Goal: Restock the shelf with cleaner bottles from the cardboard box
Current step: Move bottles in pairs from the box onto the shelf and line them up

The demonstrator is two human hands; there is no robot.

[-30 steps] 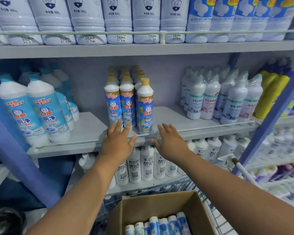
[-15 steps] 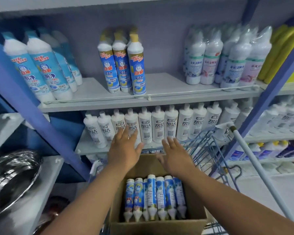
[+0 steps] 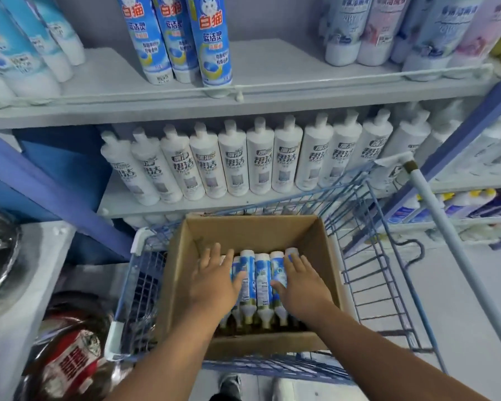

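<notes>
While both our hands lie flat on the cleaner bottles inside the cardboard box, nothing is gripped yet: the left hand and right hand are spread, fingers straight, pressing the outer bottles. Squeezing the row from its ends could let the middle bottles slip out and drop. They are slim and white with blue labels, lying side by side, caps toward the box's near wall, below the shelf.

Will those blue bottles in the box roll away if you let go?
Probably not: the blue bottles lie packed side by side inside the cardboard box. They look round and smooth, so a loose one could roll or slip. Standing, they seem tall and narrow, likely tippy.
</notes>
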